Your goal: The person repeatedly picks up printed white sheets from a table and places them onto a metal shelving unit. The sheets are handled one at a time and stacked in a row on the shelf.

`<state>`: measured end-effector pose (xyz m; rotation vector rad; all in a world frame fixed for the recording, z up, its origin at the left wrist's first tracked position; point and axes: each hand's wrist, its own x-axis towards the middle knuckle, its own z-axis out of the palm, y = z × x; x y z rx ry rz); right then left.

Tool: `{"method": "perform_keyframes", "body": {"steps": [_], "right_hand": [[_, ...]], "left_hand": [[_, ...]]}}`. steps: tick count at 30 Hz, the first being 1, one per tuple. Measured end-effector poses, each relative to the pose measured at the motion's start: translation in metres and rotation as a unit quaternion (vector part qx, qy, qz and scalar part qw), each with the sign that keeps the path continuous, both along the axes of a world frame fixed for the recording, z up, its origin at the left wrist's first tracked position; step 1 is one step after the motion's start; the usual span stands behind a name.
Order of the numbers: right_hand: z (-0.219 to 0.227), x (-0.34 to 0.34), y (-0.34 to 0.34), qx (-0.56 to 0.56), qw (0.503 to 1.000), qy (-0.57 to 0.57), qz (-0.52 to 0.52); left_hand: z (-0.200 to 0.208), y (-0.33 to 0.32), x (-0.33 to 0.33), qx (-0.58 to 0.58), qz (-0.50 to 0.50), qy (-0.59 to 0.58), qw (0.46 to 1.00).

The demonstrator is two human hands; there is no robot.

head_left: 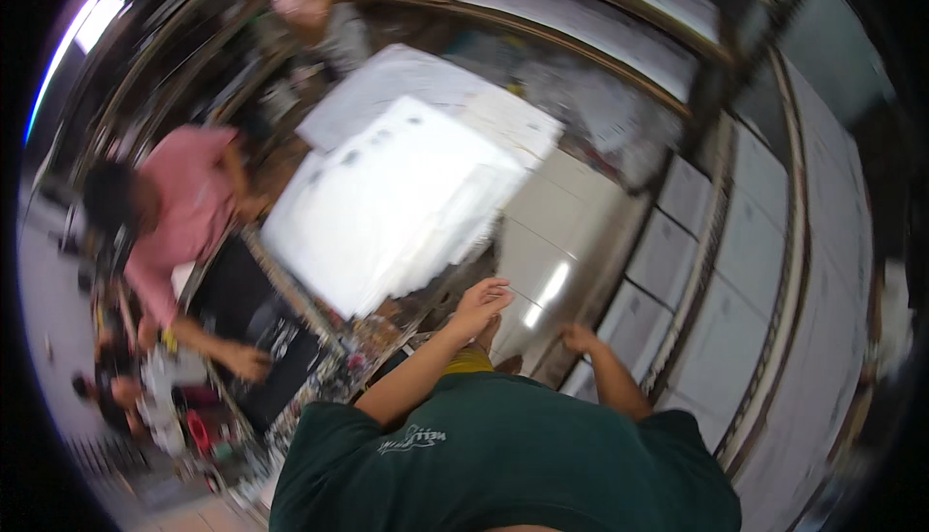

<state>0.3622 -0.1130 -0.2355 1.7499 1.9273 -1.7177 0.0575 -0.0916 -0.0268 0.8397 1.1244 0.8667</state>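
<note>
Head view: left hand (481, 310) empty, fingers loose; right hand (580, 339) unclear; rack (795, 203) holds panels (743, 242).

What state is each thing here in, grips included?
White sheets: piled, edges uneven.
Black surface: partly hidden by a co-worker's arm.
White panels: in rows.
Floor tiles: shiny.
Left hand's grip: partly open, nothing visibly held.
Right hand's grip: blurred, unclear.
</note>
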Motion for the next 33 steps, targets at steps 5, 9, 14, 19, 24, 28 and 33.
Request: {"method": "perform_keyframes", "body": {"steps": [5, 9, 14, 19, 24, 28, 33], "right_hand": [[0.016, 0.011, -0.035, -0.098, 0.964, -0.153, 0.195], [0.018, 0.07, 0.006, -0.037, 0.984, -0.167, -0.045], [0.027, 0.107, 0.062, 0.097, 0.971, -0.103, -0.191], [-0.001, 0.115, 0.052, 0.149, 0.97, -0.102, -0.165], [0.003, 0.066, 0.019, 0.086, 0.985, -0.125, -0.08], [0.033, 0.049, 0.007, -0.001, 0.987, -0.145, -0.062], [0.042, 0.057, 0.001, 0.042, 0.981, -0.16, -0.105]], "left_hand": [[0.018, -0.011, -0.025, 0.058, 0.141, -0.007, 0.988], [0.022, -0.025, -0.039, 0.031, 0.217, -0.019, 0.975], [0.019, -0.028, -0.047, 0.033, 0.261, -0.038, 0.964], [0.025, -0.022, -0.053, 0.075, 0.279, -0.061, 0.955], [0.016, -0.016, -0.062, 0.021, 0.295, -0.068, 0.953], [0.011, -0.013, -0.071, -0.005, 0.316, -0.083, 0.945], [0.009, -0.011, -0.088, 0.005, 0.324, -0.068, 0.943]]}}
